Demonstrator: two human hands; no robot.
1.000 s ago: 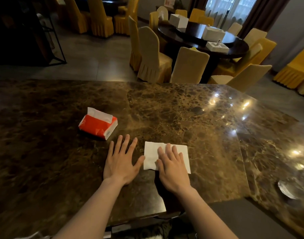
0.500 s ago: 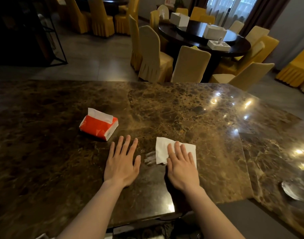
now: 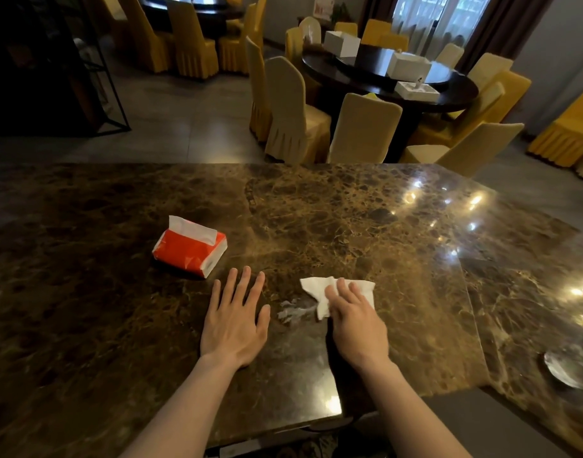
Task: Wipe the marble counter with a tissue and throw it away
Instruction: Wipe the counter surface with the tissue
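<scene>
A white tissue [image 3: 319,290] lies crumpled on the brown marble counter [image 3: 349,226]. My right hand [image 3: 357,320] presses flat on its right part, fingers covering much of it. Just left of the tissue a pale wet smear [image 3: 293,310] marks the stone. My left hand [image 3: 235,320] rests flat on the counter to the left, fingers spread, holding nothing. No bin is in view.
A red tissue pack [image 3: 189,246] with a white sheet sticking out sits left of my hands. A metal dish [image 3: 567,366] lies at the counter's right edge. Beyond the counter stand covered chairs [image 3: 293,110] around a dark round table [image 3: 389,77].
My right hand has slid the tissue right and away, bunching it from a flat square into a crumpled shape. A wet smear now shows where it was. My left hand stays put.
</scene>
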